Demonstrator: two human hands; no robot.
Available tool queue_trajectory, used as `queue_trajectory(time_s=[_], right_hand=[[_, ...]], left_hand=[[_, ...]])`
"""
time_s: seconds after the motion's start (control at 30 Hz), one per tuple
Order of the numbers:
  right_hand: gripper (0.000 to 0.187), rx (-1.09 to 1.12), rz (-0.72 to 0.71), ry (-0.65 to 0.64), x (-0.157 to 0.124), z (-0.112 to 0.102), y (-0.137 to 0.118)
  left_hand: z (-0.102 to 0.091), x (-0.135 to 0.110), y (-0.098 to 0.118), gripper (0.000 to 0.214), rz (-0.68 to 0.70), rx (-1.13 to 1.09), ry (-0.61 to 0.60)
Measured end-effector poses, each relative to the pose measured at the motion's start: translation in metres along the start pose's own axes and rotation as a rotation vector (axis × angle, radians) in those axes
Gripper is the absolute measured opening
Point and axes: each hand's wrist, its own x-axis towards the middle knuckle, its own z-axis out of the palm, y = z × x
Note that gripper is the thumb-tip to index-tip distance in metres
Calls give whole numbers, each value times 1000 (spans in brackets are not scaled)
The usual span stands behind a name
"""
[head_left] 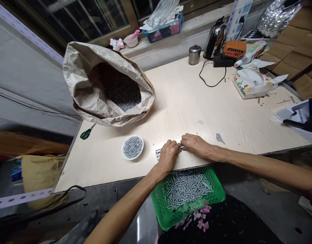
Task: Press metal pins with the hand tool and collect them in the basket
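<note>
On the pale wood surface [186,101], a big paper sack [105,84] is standing open at the far left, showing small dark and silvery pieces inside. Along the back edge, a kettle [216,37], a steel cup [194,54] and a tissue pack [250,83] are sitting well apart from the work. Just below the near edge, a green basket [189,196] is resting on the lap, holding a layer of small metal pins. A white dish [132,147] of the same pins is sitting on the surface left of the hands; green scissors [86,133] are lying farther left, near the sack.

Both hands are meeting at the near edge, fingertips together. The left hand [168,157] is covering a small metal bracket [158,153], one end showing at its left side. The right hand [195,145] is pinching a thin pin [181,147] between the hands; grip closed, exact hold not clear. The pin's long axis is running left to right, pointing toward the bracket. Left hand is nearer the bracket; dish is nearer the left hand.
</note>
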Motion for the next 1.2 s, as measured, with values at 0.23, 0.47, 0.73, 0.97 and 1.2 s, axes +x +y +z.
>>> queue_trajectory(time_s=[0.23,0.47,0.73,0.97,1.2], right_hand=[[57,25,-67,80,-13,-24,-7],[13,44,-87,88,-15,-1,-29],[19,-12,-34,111,-5,5,-22],[20,313,-33,144,-10,1,-13],[20,368,109,223,-19,-5,10]], left_hand=[[-29,-50,-12,39,-209,-242,362],[-34,-96,-26,27,-580,-337,270],[-28,-98,-29,26,-671,-394,259],[-16,-92,-30,27,-590,-385,236],[-4,-74,-29,18,-390,-316,196]])
